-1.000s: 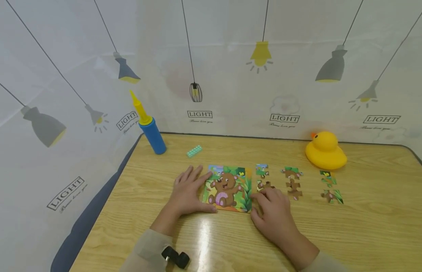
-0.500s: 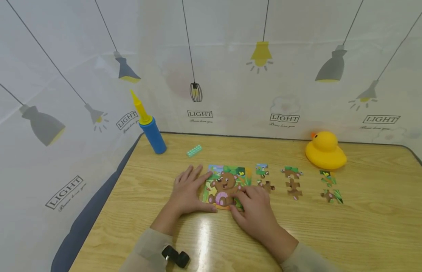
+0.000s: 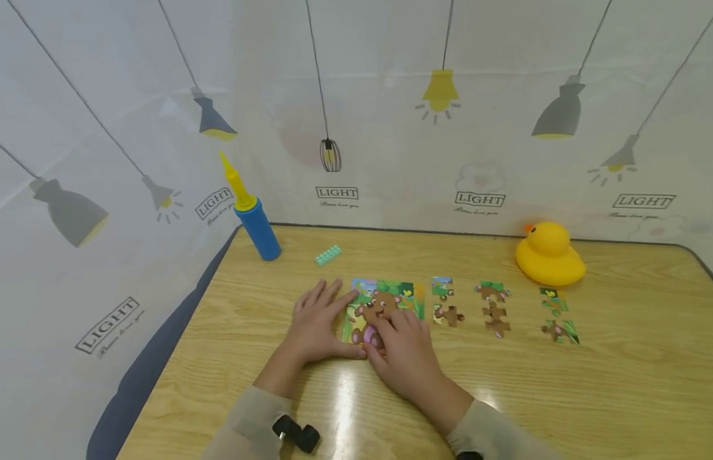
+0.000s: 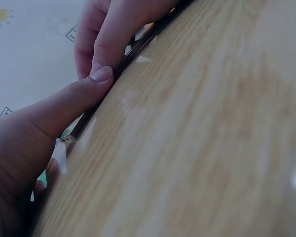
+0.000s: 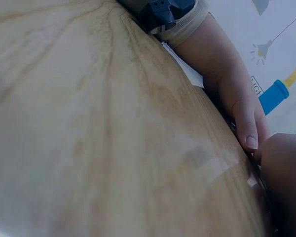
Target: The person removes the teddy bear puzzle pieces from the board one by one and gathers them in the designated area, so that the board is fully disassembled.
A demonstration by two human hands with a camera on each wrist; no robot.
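A square bear jigsaw puzzle point(image 3: 391, 295) lies on the wooden table point(image 3: 621, 383). My left hand point(image 3: 328, 319) lies flat against its left side, fingers straight along the edge and the thumb point(image 4: 86, 94) on the near edge. My right hand point(image 3: 398, 335) covers the lower half of the picture, and its fingers point(image 4: 106, 34) press down on the puzzle next to the left thumb. Neither hand holds a piece. Loose puzzle pieces lie to the right in three small groups point(image 3: 446, 301) point(image 3: 493, 308) point(image 3: 558, 316).
A yellow rubber duck point(image 3: 549, 255) sits at the back right. A blue and yellow hand pump point(image 3: 254, 217) stands at the back left, with a small green brick point(image 3: 328, 255) beside it. A printed curtain point(image 3: 391, 128) closes off the back and left.
My right hand has slid left from the puzzle's right edge onto the lower part of the picture, close to the left thumb. My left hand has stayed put.
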